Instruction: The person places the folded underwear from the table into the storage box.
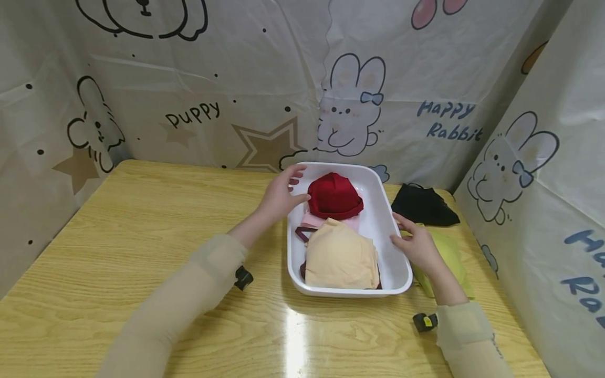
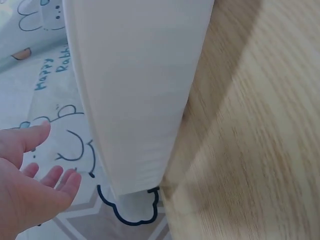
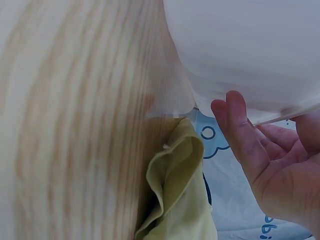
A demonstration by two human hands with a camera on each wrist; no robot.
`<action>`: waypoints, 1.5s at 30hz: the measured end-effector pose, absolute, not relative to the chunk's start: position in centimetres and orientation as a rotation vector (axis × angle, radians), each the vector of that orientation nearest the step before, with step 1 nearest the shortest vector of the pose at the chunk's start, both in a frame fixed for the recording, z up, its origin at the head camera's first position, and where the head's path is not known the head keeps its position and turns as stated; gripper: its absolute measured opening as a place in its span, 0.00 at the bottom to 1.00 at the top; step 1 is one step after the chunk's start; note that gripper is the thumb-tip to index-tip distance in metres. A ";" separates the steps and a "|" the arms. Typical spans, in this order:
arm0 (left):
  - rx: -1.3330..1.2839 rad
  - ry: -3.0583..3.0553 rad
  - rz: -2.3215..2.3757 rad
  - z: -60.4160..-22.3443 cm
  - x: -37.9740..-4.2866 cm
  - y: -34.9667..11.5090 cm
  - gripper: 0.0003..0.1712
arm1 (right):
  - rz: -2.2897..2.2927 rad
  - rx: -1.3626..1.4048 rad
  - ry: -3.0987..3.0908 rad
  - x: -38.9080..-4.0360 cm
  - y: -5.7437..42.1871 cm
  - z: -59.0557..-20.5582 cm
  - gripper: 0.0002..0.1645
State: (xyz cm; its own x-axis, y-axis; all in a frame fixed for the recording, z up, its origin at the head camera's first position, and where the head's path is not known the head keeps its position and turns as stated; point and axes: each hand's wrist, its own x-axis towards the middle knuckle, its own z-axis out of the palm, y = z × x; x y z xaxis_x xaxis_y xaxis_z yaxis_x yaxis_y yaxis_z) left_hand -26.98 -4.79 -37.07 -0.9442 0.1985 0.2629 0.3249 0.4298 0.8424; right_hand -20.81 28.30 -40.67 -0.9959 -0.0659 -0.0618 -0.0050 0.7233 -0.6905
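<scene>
A white plastic basin (image 1: 296, 262) stands on the table, holding a red folded cloth item (image 1: 334, 195), a pale beige folded one (image 1: 341, 254) and a bit of pink cloth (image 1: 352, 222). Dark maroon strap-like cloth (image 1: 304, 232) shows beside them. My left hand (image 1: 282, 193) hovers at the basin's left rim, fingers spread and thumb over the rim near the red item. In the left wrist view that hand (image 2: 37, 182) holds nothing. My right hand (image 1: 418, 242) is at the right rim; in its wrist view, loosely bent fingers (image 3: 240, 130) reach up beside the outer wall.
Right of the basin lie a black cloth item (image 1: 423, 205) and a yellow-green cloth (image 1: 449, 254), the latter partly under my right forearm. Patterned sheets (image 1: 264, 79) rise like walls behind and at both sides of the wooden table (image 1: 189, 210).
</scene>
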 end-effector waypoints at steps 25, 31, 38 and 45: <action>-0.278 -2.365 -1.942 -39.1 -21.3 -7.4 0.38 | -1.144 -0.057 2.839 -20.9 28.4 -40.8 0.37; -0.219 -2.418 -2.027 -39.6 -20.3 -7.4 0.41 | -1.153 -0.050 2.835 -20.9 28.3 -40.9 0.37; -0.155 -2.519 -2.066 -40.6 -19.6 -7.3 0.45 | -1.163 -0.044 2.832 -20.8 28.3 -40.8 0.37; -0.169 -2.536 -2.120 -41.8 -19.8 -7.2 0.49 | -1.165 -0.060 2.836 -20.7 28.2 -40.6 0.37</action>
